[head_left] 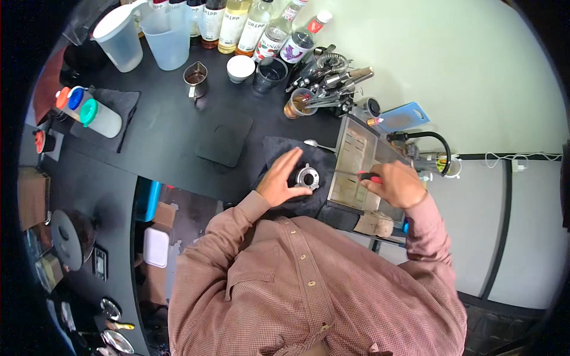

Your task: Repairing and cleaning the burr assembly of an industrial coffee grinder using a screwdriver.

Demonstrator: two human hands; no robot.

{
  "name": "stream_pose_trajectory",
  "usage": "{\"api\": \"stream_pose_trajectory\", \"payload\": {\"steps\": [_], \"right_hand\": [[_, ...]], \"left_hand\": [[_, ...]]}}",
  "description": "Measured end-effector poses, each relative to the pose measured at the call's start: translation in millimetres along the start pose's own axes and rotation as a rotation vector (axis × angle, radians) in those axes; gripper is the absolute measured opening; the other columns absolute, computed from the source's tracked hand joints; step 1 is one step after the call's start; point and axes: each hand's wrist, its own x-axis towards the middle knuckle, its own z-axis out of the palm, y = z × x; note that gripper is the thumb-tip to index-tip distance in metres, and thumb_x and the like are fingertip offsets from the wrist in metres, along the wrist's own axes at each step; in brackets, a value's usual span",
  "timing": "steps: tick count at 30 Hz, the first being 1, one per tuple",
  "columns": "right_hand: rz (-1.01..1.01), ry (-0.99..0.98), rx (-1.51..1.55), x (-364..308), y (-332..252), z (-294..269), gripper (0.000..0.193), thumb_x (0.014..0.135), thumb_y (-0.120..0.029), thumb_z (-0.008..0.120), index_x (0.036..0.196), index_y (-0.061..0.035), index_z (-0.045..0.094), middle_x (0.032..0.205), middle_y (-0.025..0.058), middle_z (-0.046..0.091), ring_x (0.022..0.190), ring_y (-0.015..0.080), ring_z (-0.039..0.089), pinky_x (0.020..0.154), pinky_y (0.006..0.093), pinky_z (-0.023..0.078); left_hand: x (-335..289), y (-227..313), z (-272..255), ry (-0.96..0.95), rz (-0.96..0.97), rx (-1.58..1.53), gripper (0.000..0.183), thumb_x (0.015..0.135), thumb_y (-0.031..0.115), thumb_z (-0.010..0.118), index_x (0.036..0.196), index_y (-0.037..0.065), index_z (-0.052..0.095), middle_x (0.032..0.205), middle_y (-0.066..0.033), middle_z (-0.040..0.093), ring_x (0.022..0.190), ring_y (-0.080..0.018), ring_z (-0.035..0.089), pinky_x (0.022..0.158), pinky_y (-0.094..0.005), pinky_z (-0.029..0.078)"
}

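Note:
On a dark cloth (276, 149) in front of me lies a round metal part (307, 177) with a dark hole in its middle and lugs on its rim. My left hand (281, 179) is beside its left side, thumb and fingers spread apart; whether the thumb touches the part I cannot tell. My right hand (396, 184) is closed round a screwdriver (369, 177) with a red and black handle. Its thin shaft points left toward the metal part, above the near-left edge of the sink. Behind the part, a spoon (317, 144) rests at the cloth's edge.
The sink (350, 185) with a black tap (442, 148) is at the right. Bar tools (338, 83), a dark cup (270, 74), a white bowl (240, 68) and bottles (234, 26) line the back. A metal pitcher (196, 80) and black mat (224, 139) are farther left.

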Motion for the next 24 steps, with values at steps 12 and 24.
{"api": "stream_pose_trajectory", "payload": {"steps": [12,24], "right_hand": [[-0.551,0.177,0.918,-22,44,174,0.038,0.091,-0.041,0.074,0.112,-0.0092,0.075,0.093,0.0169,0.074,0.086,0.0377,0.070,0.078,0.0433,0.054],[-1.088,-0.151,0.775,-15,-11,197,0.041,0.096,-0.043,0.072,0.110,-0.0046,0.075,0.086,0.0194,0.073,0.079,0.0324,0.073,0.070,0.0406,0.055]], "left_hand": [[-115,105,-5,-0.003,-0.652,-0.305,0.020,0.103,0.014,0.067,0.107,-0.006,0.070,0.086,-0.0104,0.075,0.075,-0.0143,0.071,0.068,-0.0281,0.059],[-337,260,25,0.925,-0.876,0.172,0.038,0.110,0.035,0.055,0.093,0.004,0.067,0.075,-0.0037,0.065,0.063,-0.0087,0.059,0.056,-0.0225,0.045]]}}
